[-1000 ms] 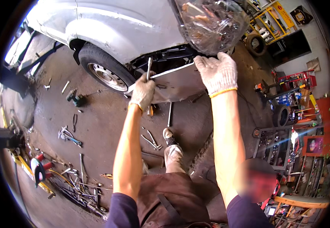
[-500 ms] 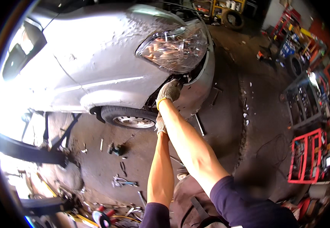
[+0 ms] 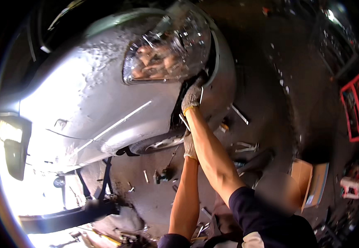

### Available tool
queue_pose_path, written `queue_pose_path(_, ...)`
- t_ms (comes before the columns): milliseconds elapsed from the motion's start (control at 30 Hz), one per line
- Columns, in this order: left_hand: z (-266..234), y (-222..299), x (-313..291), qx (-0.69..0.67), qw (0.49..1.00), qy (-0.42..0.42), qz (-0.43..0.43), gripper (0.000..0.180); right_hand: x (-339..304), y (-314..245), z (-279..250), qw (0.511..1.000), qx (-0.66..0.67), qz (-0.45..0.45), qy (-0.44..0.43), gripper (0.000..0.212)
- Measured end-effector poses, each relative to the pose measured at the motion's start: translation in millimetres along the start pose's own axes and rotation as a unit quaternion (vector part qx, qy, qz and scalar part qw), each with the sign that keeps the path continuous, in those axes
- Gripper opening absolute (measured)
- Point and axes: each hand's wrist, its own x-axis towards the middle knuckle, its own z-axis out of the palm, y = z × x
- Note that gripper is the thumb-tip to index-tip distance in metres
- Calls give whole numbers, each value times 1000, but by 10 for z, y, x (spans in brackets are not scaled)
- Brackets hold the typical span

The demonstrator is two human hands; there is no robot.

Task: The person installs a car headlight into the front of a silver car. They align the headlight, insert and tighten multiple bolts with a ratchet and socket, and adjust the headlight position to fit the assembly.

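My right hand [image 3: 192, 97], in a knit work glove with a yellow cuff, reaches into the dark gap [image 3: 181, 99] between the fender and bumper of a silver car [image 3: 117, 97]. The clear headlight [image 3: 167, 53] is just above it. Shadow hides the fingertips. Lower down, my left hand [image 3: 190, 146], gloved too, is beside the front wheel [image 3: 163, 143], its fingers covered by my right forearm. A thin bright metal rod [image 3: 184, 122] shows between the two hands; I cannot tell which hand, if either, holds it. Another thin bright strip [image 3: 201, 95] lies alongside my right hand.
On the floor lie a metal bar [image 3: 240, 114], some pliers-like tools [image 3: 245, 146] and a power drill [image 3: 160, 177]. An open cardboard box [image 3: 302, 177] stands at right, with a red tool rack [image 3: 356, 107] beyond. A dark stand [image 3: 69, 217] is at lower left.
My view has turned and shifted, so the headlight now appears further left and the cardboard box shows at right. Both hands remain around the gap and wheel.
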Motion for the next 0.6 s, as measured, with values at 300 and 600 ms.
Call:
queue_pose_path(300,-125,97,81,64,995,-38,-72,40,-107,-300,-486,925,-350,-110,-102,62)
queue_pose_path(600,-230,255,200,107,989,-62,-82,38,-137,-396,-344,892,-420,-159,-43,55)
